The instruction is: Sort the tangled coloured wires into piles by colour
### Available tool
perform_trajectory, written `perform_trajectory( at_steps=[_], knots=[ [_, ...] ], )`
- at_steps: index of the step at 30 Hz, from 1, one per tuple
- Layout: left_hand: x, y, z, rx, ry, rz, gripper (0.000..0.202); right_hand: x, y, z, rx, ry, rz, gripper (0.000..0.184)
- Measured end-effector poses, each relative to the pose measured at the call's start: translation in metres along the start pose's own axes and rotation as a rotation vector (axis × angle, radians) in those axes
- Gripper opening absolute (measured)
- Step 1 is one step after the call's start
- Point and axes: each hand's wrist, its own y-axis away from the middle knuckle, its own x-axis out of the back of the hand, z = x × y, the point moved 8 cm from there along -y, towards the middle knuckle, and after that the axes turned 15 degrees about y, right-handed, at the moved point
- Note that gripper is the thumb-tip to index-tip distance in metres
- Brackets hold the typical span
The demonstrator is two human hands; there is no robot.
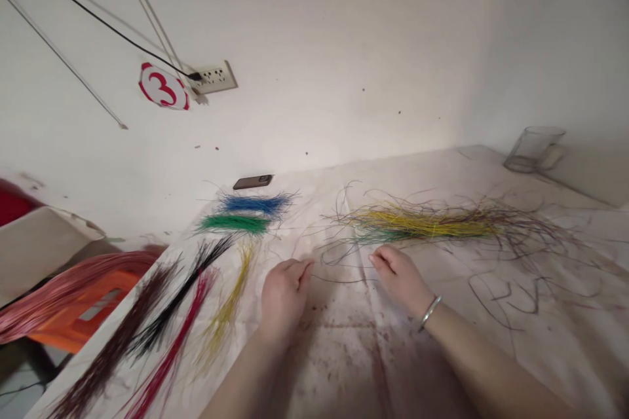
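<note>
My left hand is closed in a pinch above the middle of the table. Facing it across a short gap, my right hand, with a silver bangle at the wrist, is pinched too. Between my fingertips runs a thin dark wire, curving slightly; its ends are too fine to make out. Just beyond my right hand lies a loose bundle of yellow, green and dark wires. Left of my left hand is a thin yellow wire bundle.
Blue wires, green wires, black wires, red wires and dark brown wires lie at left. A phone rests by the wall. A glass mug stands far right. An orange stool bears pinkish wires.
</note>
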Motion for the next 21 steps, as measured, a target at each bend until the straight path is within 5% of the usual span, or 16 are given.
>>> perform_trajectory(
  at_steps=[6,11,21],
  knots=[
    [0.023,-0.001,-0.02,0.115,-0.051,0.139,0.035,0.02,-0.006,0.022,-0.122,-0.037,0.018,0.034],
    [0.027,-0.002,-0.024,0.175,-0.036,0.148,0.035,0.025,-0.007,0.034,-0.223,-0.25,-0.062,0.037],
    [0.038,-0.005,-0.049,0.246,-0.044,0.163,0.035,-0.017,0.03,0.007,0.164,-0.317,-0.852,0.028]
  ],
)
